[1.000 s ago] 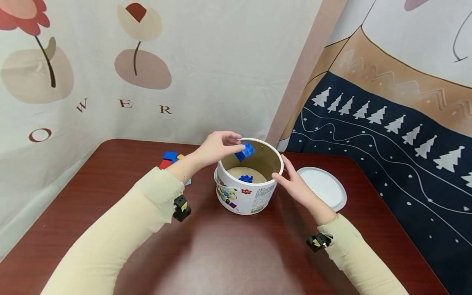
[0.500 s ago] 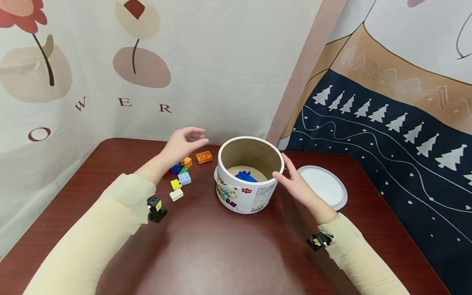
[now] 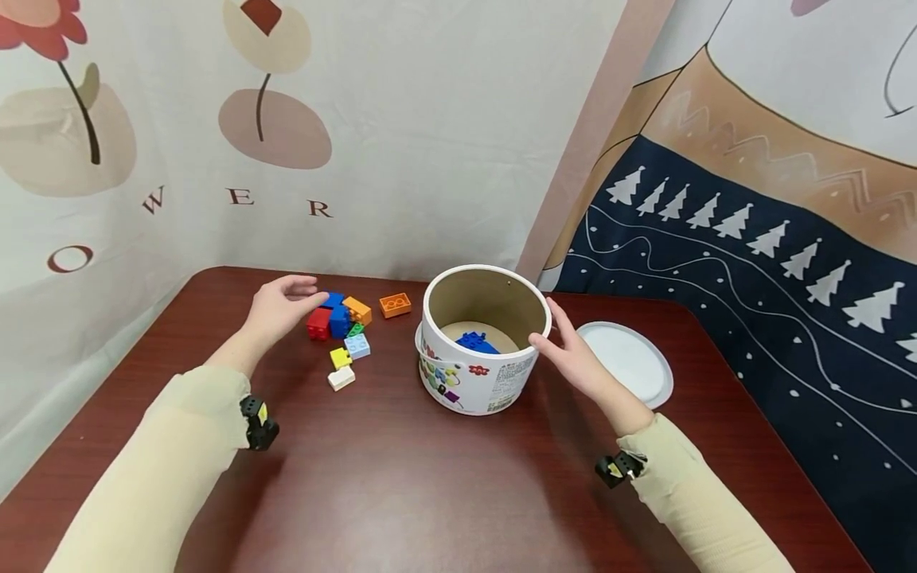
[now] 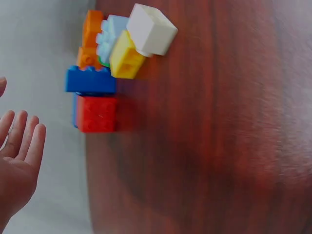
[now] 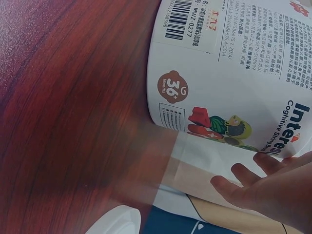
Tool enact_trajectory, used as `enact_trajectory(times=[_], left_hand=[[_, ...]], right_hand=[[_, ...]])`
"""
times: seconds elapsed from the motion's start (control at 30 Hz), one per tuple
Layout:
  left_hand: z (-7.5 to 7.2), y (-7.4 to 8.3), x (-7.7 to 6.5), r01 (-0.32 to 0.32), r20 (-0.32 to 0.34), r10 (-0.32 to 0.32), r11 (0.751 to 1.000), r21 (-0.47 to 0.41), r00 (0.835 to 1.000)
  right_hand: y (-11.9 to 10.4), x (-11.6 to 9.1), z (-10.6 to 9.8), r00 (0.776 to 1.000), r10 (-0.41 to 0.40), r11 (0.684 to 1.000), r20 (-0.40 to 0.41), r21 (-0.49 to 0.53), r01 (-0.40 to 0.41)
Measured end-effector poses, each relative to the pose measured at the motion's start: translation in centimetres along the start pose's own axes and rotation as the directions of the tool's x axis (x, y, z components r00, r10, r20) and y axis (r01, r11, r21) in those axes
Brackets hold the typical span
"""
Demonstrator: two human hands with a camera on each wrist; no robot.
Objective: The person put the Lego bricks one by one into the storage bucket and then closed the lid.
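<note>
My left hand [image 3: 279,306] hovers just left of a cluster of toy building bricks with nothing in it, its fingers loosely extended in the left wrist view. Nearest to it are a red brick [image 3: 319,325] and a blue brick [image 3: 340,323]; another blue brick lies behind them. Across the table, a round white bucket [image 3: 469,390] stands upright without its lid. Blue bricks [image 3: 476,343] lie on its bottom. My right hand [image 3: 576,362] rests against the bucket's right side, thumb at the rim and fingers along the outer wall.
Orange [image 3: 358,310], green, light blue [image 3: 357,345], yellow [image 3: 341,359] and white [image 3: 341,378] bricks lie left of the bucket. Another orange brick [image 3: 396,305] sits nearer it. The white lid [image 3: 626,362] lies flat to the right, behind my right forearm.
My left hand released a blue brick into the bucket, then moved left, past the loose bricks it had been covering. The right hand and the bucket have stayed put.
</note>
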State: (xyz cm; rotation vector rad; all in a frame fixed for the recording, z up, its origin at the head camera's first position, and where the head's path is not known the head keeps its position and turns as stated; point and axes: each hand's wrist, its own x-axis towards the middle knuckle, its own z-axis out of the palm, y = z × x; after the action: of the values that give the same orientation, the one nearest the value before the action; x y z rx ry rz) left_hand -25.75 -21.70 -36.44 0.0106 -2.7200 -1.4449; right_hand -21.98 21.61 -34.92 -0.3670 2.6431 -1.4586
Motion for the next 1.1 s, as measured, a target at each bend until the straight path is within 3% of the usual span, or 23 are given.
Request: enact_trajectory(times=[0.53,0.8,1.1], left_hand=[[2.0,-3.9,-0.3,0.132,-0.005,-0.132,0.991,0.024,0.991],[2.6,-4.6,0.0,0.176,-0.002,-0.176,0.984,0.028,0.984],[2.9,-4.7,0.4,0.172,0.008,-0.172,0.983,0.066,0.985]], right_hand=[[0.4,0.2,0.1,1.0,0.019,1.0,-0.004,0.002,-0.019],[0.4,0.2,0.2,1.0,0.004,1.0,-0.006,0.018,-0.004],[0.6,0.2,0.2,1.0,0.016,1.0,-0.011,0.007,-0.016]])
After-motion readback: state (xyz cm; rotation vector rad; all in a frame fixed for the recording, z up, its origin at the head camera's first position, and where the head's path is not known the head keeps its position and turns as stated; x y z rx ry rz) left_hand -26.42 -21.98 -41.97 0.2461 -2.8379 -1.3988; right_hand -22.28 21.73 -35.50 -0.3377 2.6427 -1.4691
